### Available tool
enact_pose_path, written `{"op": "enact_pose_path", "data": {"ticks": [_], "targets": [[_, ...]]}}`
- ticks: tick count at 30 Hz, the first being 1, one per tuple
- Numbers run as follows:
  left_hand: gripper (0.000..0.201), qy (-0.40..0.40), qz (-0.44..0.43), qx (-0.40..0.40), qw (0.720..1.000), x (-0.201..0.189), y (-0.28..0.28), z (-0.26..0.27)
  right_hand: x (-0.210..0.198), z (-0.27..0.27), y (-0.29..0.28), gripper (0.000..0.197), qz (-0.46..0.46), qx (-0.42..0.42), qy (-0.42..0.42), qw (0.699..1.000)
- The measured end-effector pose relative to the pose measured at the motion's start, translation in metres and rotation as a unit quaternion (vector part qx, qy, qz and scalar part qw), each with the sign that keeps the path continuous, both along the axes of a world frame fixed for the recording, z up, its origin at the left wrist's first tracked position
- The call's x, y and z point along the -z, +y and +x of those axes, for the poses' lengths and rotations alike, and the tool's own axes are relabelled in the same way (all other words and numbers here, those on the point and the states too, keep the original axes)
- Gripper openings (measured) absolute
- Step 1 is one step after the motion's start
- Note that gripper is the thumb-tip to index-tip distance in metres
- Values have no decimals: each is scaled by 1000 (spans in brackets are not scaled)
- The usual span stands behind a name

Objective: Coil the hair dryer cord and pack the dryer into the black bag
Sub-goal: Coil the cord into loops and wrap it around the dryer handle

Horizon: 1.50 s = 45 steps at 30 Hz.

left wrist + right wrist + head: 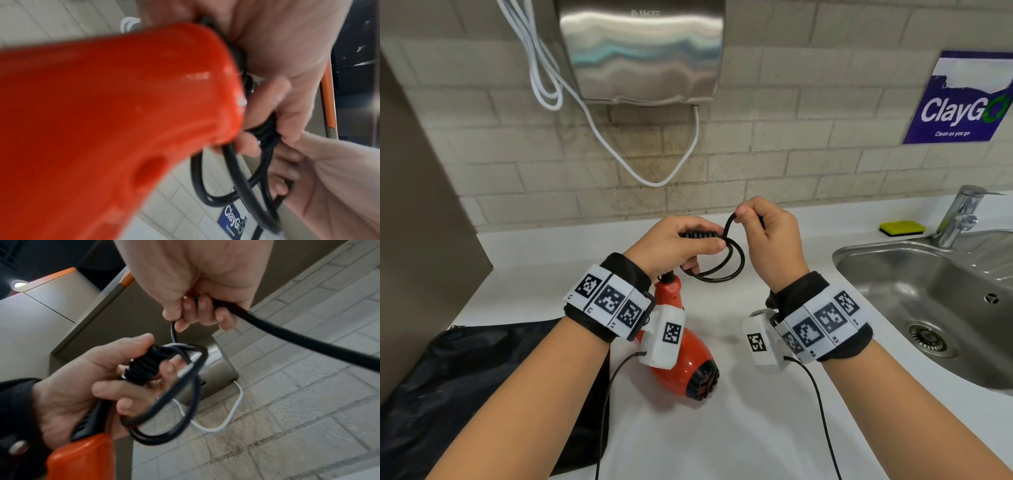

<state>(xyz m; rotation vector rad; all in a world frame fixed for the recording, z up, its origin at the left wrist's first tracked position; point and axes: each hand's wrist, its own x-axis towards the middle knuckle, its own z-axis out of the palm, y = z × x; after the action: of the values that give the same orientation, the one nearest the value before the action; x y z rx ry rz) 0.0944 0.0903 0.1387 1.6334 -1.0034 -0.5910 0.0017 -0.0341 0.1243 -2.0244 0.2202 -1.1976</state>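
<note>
Head view: red hair dryer (681,356) hanging nose-down just above the white counter (722,428), handle end up, held through its black cord (722,270) rather than by the body. Cord gathered into about 2 loops below and between the hands, plus a tight stack of turns near the handle's strain relief. Left hand (674,245) curled around that stack, thumb over the top, fingers underneath, loops dangling from the grip. Right hand (770,236) closed around a further stretch of cord, thumb and forefinger pinching a bend of it just above the loops, close beside the left thumb.

Right wrist view: same grip from below, left hand (86,386) wrapped round the bundled cord (164,402), right hand (197,293) holding a strand that runs off toward the lower right. Left wrist view: blurred, mostly filled by the red hair dryer (102,129); loops of cord (236,178) and both hands visible behind it.

Black bag (465,383) lying flat on the counter at the left, under the left forearm, partly behind the dryer. Steel sink (928,294) at the right with a tap (959,216) and a yellow sponge (902,228) beside it. Steel hand dryer (643,51) on the tiled wall above, white cable (619,147) drooping from it; blue sign (962,102) to the right.
</note>
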Motion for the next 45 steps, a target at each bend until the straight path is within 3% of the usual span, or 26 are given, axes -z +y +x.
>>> {"op": "enact_pose_path", "data": {"ticks": [3, 8, 12, 16, 19, 23, 28, 31, 34, 36, 40, 43, 45], "targets": [[16, 3, 10, 18, 1000, 2, 0, -6, 0, 3, 8, 23, -28, -17, -9, 999], [14, 66, -48, -45, 996, 9, 0, -3, 11, 0, -3, 17, -20, -81, 15, 996], [14, 101, -88, -71, 988, 12, -2, 0, 41, -1, -23, 21, -21, -83, 172, 981], [16, 131, -109, -89, 981, 13, -2, 4, 78, -2, -41, 15, 1, -43, 360, 932], [18, 128, -105, -99, 981, 13, -1, 7, 88, -7, -47, 17, 57, -33, 390, 918], [17, 129, -111, -104, 980, 15, -1, 9, 78, -5, -47, 19, 111, -35, 312, 943], [15, 127, -128, -133, 974, 17, -3, 9, 57, -1, -34, 26, 181, -58, 97, 977], [15, 125, -134, -138, 973, 18, -5, 9, 40, -3, -20, 10, 223, -162, -20, 961], [16, 129, -139, -128, 973, 18, -7, 7, 26, -4, -9, 6, 224, -239, -45, 944], [17, 131, -135, -112, 976, 18, -8, 6, 23, -1, -3, 6, 190, -237, -34, 952], [16, 108, -122, -92, 982, 19, -11, 4, 27, 7, 0, 7, 4, -85, -11, 996], [15, 108, -119, -80, 984, 18, -12, 3, 30, 11, 1, 6, -85, -60, -30, 994], [17, 109, -110, -64, 986, 17, -12, 1, 33, 16, 1, 11, -76, -57, -44, 995]]}}
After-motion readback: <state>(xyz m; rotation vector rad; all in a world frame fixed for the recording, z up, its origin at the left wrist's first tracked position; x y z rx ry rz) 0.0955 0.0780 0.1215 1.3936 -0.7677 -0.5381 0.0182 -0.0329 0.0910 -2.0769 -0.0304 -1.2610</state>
